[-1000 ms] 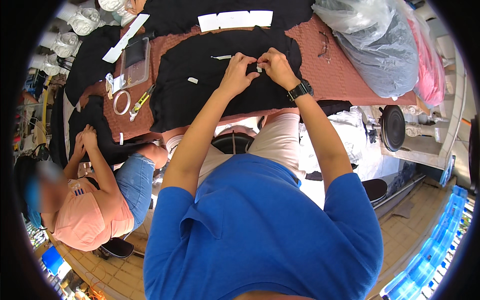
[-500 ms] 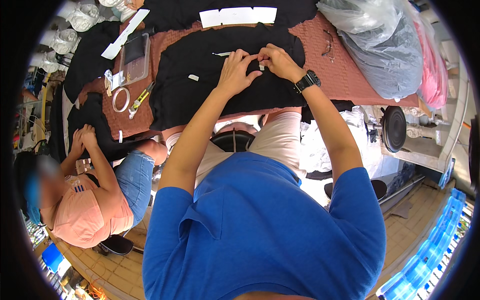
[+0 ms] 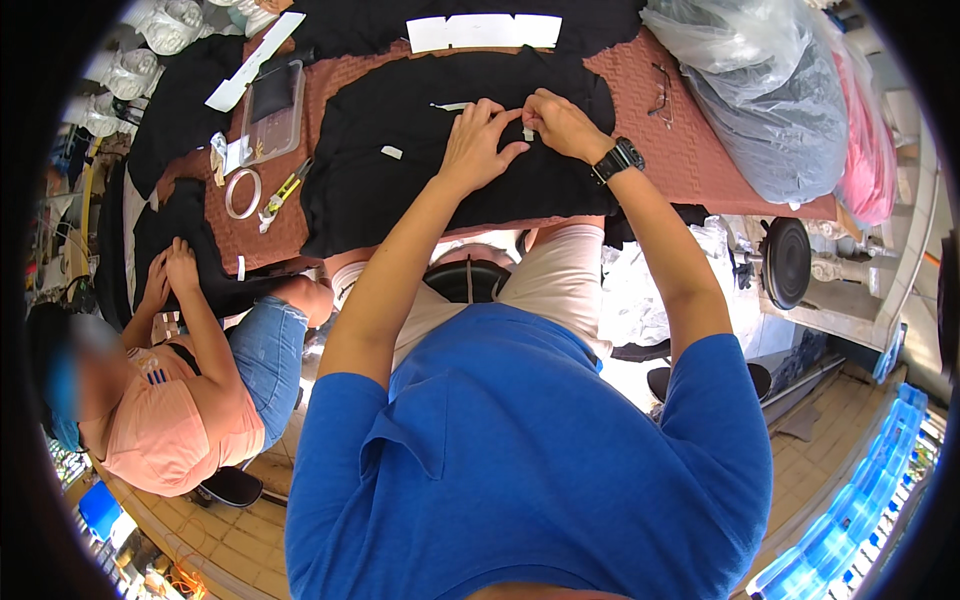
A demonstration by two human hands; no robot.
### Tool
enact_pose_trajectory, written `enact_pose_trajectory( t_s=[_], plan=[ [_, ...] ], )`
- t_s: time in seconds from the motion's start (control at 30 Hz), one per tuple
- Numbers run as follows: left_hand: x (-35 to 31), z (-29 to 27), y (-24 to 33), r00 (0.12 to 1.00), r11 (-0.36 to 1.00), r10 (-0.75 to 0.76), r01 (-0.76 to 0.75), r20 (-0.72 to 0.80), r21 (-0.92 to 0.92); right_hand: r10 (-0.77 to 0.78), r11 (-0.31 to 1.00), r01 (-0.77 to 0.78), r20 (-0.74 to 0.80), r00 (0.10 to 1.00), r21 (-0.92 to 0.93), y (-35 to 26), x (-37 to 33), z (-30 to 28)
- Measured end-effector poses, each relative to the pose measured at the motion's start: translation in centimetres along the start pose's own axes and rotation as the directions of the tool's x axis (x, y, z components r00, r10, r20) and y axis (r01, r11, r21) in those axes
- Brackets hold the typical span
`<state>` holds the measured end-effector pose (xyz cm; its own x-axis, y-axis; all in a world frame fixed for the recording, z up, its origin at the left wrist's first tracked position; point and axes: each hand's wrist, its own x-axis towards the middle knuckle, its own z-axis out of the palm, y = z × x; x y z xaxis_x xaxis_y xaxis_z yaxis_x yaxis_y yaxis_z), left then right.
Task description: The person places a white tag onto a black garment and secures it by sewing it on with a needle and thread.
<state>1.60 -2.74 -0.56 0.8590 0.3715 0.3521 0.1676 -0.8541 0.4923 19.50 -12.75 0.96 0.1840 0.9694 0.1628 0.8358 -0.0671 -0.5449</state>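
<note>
A piece of black cloth [image 3: 400, 192] lies spread in front of me on the table. My left hand [image 3: 478, 146] rests on it, fingers spread, thumb pointing right. Just to its right, my right hand [image 3: 562, 128] bends down with thumb and fingertips pinched together close to the cloth. What they grip is too small to make out. Directly below those fingertips shows a small white piece [image 3: 528, 134]. Another small white piece [image 3: 392, 153] lies on the cloth to the left. A thin white strip [image 3: 450, 106] lies beyond my left hand.
Left of the cloth are a yellow cutter knife [image 3: 284, 196], a tape roll [image 3: 243, 194] and a clear plastic box [image 3: 273, 112]. White card patterns [image 3: 485, 33] lie farther back. Eyeglasses [image 3: 661, 92] and stuffed plastic bags [image 3: 765, 100] are right. A co-worker [image 3: 190, 400] sits at left.
The view has shifted slightly. My hands stay over the same part of the cloth, with the right fingertips drawn a little closer together.
</note>
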Motion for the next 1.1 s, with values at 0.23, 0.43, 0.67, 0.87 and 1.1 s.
enact_pose_trajectory(
  t_s=[0.23,0.43,0.67,0.87,1.1],
  plan=[
    [-0.2,0.1,-0.1,1.0,1.0,0.007,-0.007,-0.027,0.013,-0.047,0.999,0.047,-0.045,0.998,-0.008,-0.6,-0.3,-0.8],
    [-0.2,0.2,-0.1,1.0,1.0,0.002,-0.002,-0.022,0.003,-0.055,0.998,0.056,-0.052,0.997,0.026,0.1,-0.5,0.0],
    [-0.3,0.2,-0.1,1.0,1.0,0.004,-0.003,-0.029,0.017,-0.033,0.995,0.038,-0.064,0.997,0.091,-0.2,-0.2,-0.2],
    [-0.3,0.4,-0.1,0.999,1.0,0.015,-0.014,-0.039,0.025,-0.037,0.999,0.038,-0.022,0.999,0.025,-0.2,-0.3,-0.1],
    [-0.4,0.3,0.0,1.0,1.0,-0.003,0.003,-0.013,0.027,-0.101,0.99,0.109,-0.086,0.991,0.089,0.2,-0.6,0.0]
  ],
)
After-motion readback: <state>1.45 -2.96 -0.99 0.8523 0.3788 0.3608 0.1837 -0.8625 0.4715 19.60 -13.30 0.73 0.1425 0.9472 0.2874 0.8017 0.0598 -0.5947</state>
